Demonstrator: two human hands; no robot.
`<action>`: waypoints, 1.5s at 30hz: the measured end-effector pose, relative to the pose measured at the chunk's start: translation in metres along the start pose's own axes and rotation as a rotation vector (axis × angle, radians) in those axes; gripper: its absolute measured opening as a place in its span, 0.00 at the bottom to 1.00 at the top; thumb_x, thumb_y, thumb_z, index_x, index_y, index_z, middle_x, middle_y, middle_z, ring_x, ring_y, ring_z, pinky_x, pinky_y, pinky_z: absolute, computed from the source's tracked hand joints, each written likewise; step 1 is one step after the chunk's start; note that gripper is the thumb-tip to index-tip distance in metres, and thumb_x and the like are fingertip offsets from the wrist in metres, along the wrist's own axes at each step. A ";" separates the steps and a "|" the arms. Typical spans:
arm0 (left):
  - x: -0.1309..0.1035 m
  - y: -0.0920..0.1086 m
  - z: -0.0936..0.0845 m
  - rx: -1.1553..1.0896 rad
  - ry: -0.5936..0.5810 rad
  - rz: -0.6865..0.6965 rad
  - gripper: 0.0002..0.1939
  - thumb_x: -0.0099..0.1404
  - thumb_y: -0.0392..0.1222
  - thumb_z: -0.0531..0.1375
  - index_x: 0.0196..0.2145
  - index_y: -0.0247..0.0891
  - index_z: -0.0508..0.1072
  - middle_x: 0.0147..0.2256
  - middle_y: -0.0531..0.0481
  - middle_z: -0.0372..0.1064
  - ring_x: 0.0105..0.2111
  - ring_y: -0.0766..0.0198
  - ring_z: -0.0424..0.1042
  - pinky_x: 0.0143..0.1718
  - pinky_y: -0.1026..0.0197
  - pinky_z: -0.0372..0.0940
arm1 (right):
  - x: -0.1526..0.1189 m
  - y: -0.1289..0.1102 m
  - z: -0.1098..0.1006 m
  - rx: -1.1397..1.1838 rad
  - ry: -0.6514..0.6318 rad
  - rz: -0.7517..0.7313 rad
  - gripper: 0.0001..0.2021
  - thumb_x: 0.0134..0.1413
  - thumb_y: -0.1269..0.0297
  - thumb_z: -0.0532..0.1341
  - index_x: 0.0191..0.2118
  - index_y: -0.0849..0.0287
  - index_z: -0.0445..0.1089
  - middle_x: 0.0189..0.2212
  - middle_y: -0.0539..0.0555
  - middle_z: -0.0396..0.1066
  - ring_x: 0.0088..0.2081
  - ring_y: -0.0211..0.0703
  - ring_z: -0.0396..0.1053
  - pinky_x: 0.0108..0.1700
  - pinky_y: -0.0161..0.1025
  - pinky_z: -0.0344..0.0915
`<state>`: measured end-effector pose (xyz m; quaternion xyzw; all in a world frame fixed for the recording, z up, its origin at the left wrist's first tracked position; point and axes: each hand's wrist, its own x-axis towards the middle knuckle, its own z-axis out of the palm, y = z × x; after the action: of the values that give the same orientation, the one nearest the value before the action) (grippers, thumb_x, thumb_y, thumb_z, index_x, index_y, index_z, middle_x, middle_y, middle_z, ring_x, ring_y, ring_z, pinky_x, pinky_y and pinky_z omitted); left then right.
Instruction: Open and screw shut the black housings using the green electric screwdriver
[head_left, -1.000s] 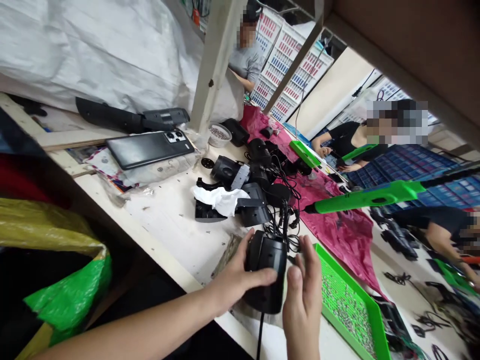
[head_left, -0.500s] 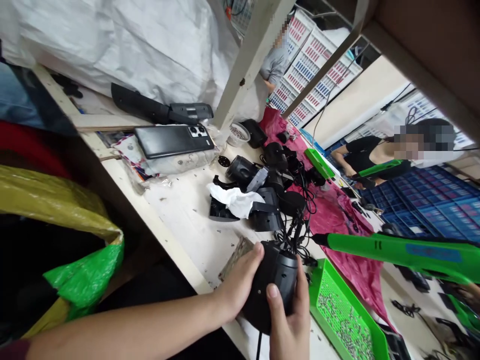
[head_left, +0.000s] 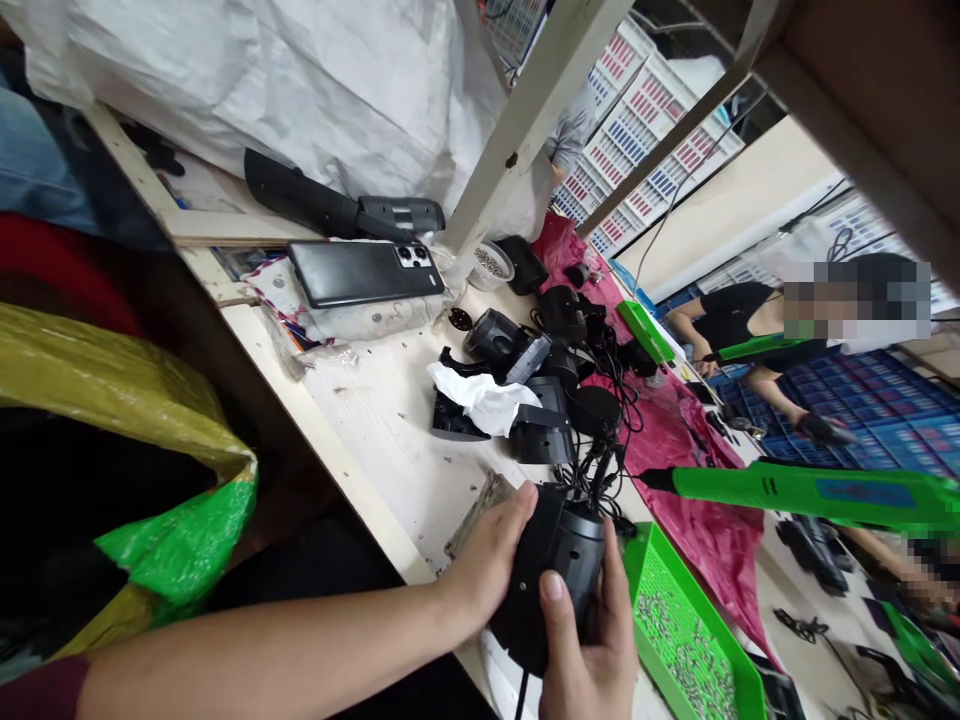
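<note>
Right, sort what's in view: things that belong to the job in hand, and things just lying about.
Likely the job's:
black housing, held by the left hand and right hand
green screwdriver
green tray of small metal pieces

Probably just lying about:
phone
crumpled white tissue
yellow-and-green bag

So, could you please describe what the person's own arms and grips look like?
The left grip is an ungloved hand; the left forearm is bare, with no watch visible at the wrist. A dark maroon sleeve shows in the lower left corner. The right grip is also an ungloved hand; its forearm is out of view.
</note>
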<state>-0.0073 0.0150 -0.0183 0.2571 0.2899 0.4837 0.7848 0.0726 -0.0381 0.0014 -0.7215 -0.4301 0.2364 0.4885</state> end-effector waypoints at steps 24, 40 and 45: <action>-0.004 0.004 0.002 0.140 0.058 0.078 0.28 0.65 0.64 0.48 0.28 0.39 0.72 0.27 0.50 0.71 0.34 0.56 0.69 0.42 0.55 0.63 | -0.006 0.005 -0.001 0.030 0.061 0.001 0.43 0.47 0.49 0.66 0.66 0.58 0.51 0.62 0.64 0.59 0.63 0.65 0.56 0.62 0.65 0.50; -0.008 0.002 -0.005 0.221 -0.039 0.027 0.30 0.65 0.60 0.53 0.60 0.42 0.60 0.57 0.43 0.64 0.58 0.51 0.60 0.60 0.50 0.51 | -0.006 0.010 0.000 -0.042 0.076 0.033 0.34 0.59 0.45 0.54 0.66 0.55 0.49 0.65 0.62 0.52 0.65 0.61 0.50 0.63 0.65 0.47; -0.006 0.002 -0.009 0.220 -0.146 0.001 0.40 0.48 0.49 0.71 0.56 0.42 0.62 0.51 0.43 0.68 0.53 0.47 0.66 0.55 0.47 0.58 | 0.031 -0.004 -0.042 -0.066 0.281 -0.277 0.23 0.59 0.54 0.56 0.57 0.60 0.64 0.58 0.62 0.64 0.61 0.58 0.59 0.61 0.61 0.54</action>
<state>-0.0169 0.0111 -0.0221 0.3764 0.2829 0.4294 0.7706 0.1189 -0.0326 0.0250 -0.6971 -0.4602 0.0497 0.5476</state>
